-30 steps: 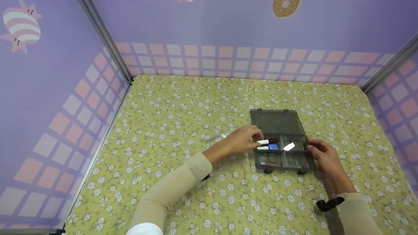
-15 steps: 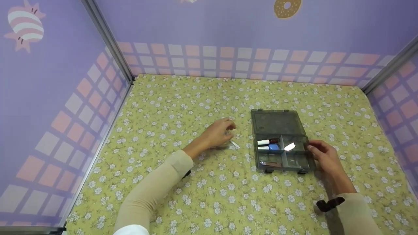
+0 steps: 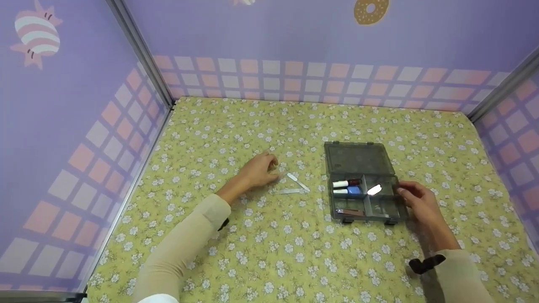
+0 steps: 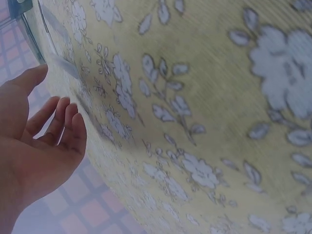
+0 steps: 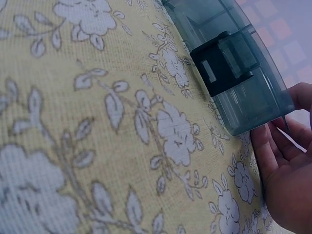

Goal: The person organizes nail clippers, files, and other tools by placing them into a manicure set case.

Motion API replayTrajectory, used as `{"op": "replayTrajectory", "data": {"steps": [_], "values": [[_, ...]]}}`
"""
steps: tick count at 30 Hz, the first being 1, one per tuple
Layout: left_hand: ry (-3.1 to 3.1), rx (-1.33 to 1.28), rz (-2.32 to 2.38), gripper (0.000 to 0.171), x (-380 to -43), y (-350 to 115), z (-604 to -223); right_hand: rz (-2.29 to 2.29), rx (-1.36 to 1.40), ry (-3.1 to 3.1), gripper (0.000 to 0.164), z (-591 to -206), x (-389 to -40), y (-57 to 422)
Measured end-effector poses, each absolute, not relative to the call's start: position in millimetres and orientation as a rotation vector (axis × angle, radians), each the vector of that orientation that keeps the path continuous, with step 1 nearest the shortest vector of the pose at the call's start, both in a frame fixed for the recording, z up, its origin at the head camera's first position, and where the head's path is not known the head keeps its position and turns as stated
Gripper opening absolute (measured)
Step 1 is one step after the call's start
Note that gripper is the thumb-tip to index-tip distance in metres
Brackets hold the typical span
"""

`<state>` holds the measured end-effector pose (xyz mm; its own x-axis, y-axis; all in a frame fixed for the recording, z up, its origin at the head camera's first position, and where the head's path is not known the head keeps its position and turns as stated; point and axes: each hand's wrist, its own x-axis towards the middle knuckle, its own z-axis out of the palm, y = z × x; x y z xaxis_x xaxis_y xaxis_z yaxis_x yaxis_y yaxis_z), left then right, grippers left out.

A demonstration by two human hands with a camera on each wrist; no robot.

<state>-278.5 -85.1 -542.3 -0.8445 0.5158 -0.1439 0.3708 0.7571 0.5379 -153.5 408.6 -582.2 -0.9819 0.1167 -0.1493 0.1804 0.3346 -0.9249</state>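
My left hand (image 3: 259, 170) hovers over the cloth left of two slim pale strips, fingers loosely curved with nothing in them. One strip (image 3: 299, 183) slants; the other, clearer strip (image 3: 290, 191) lies crosswise, their right ends meeting. To the right stands a smoky see-through compartment box (image 3: 389, 216), lid (image 3: 358, 159) folded back. My right hand (image 3: 421, 202) holds the box's right side, thumb (image 5: 301, 96) at the rim and fingers low against the wall. Inside lie a dark red nail polish bottle (image 3: 347, 183), a blue nail polish bottle (image 3: 348, 190) and a nail clipper (image 3: 350, 212).
A bright glare (image 3: 374, 190) shows on the box's back right compartment. Yellow floral cloth (image 3: 236, 126) covers the table. Purple panels with pink and white squares (image 3: 269, 80) stand at the back and both sides. Dark latches (image 3: 347, 221) sit on the box's front.
My left hand has withdrawn leftward from the nail polish bottles, past the pale strips, uncovering them. My right hand stays on the compartment box.
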Motion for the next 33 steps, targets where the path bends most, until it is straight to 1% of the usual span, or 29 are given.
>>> {"op": "replayTrajectory", "data": {"steps": [5,10,12,16,27,33], "values": [[2.614,0.686,0.657,0.026,-276.1,-85.9,-541.7,-1.803,0.28,2.5,0.053,-580.5,-152.0,407.9],[2.588,0.675,0.709,0.006,-272.4,-82.8,-543.5,-1.794,0.284,2.511,0.053,-582.0,-151.8,407.0],[2.588,0.675,0.719,0.001,-271.1,-82.3,-544.3,-1.799,0.289,2.504,0.053,-582.8,-152.3,406.7],[2.598,0.678,0.732,0.001,-269.5,-82.4,-545.7,-1.818,0.305,2.482,0.051,-583.3,-153.3,406.7],[2.573,0.763,0.792,0.016,-269.5,-87.3,-548.1,-1.837,0.332,2.449,0.05,-581.1,-152.7,406.4],[2.584,0.826,0.81,0.018,-272.5,-87.0,-546.1,-1.805,0.302,2.498,0.053,-582.2,-150.2,406.3]]}}
